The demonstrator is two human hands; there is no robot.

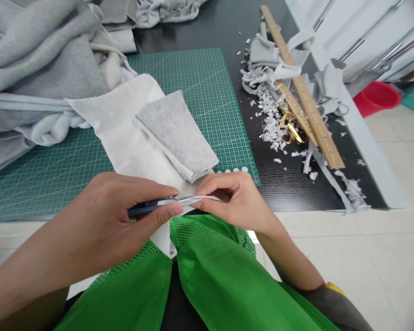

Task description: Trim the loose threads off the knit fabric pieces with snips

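Pinched between the thumb and fingers of my left hand (120,216) is a pair of thread snips (145,208) with dark blue handles. Their metal blades lie against the edge of a piece of fabric. My right hand (239,200) is closed on that fabric edge, just right of the blade tips. The fabric (124,124), its pale fuzzy side up, spreads back from my hands onto the mat, and one corner hangs over the table edge. A folded grey section (179,131) rests on top of it. My fingers partly hide the snips.
A green cutting mat (203,73) covers much of the black table. Grey garments (55,55) are heaped at the left. On the right lie wooden rulers (313,115), gold-coloured scissors (290,126) and fabric scraps (269,115). A red bucket (376,99) stands on the floor beyond.
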